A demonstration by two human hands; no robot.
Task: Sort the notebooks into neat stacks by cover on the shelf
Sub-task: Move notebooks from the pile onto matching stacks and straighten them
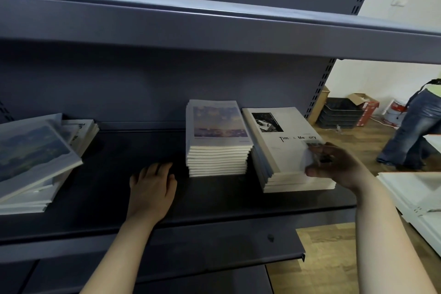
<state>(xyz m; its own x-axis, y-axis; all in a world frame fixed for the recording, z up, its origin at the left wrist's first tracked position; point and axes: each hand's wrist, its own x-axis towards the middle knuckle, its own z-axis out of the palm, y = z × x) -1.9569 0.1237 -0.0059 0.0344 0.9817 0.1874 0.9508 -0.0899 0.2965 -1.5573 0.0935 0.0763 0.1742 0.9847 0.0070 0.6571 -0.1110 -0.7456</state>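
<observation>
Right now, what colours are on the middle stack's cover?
Middle stack: purple-pink sky picture, white border; head view.

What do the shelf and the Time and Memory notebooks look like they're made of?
Shelf: likely painted sheet steel, matt dark grey; the thin folded front lip and slotted upright suggest it. Time & Memory notebooks: paper, with cream page edges; white covers look like smooth card, perhaps laminated.

Shelf: matt dark painted metal. Notebooks: smooth paper covers, cream page edges. Floor: wood-look planks.
</observation>
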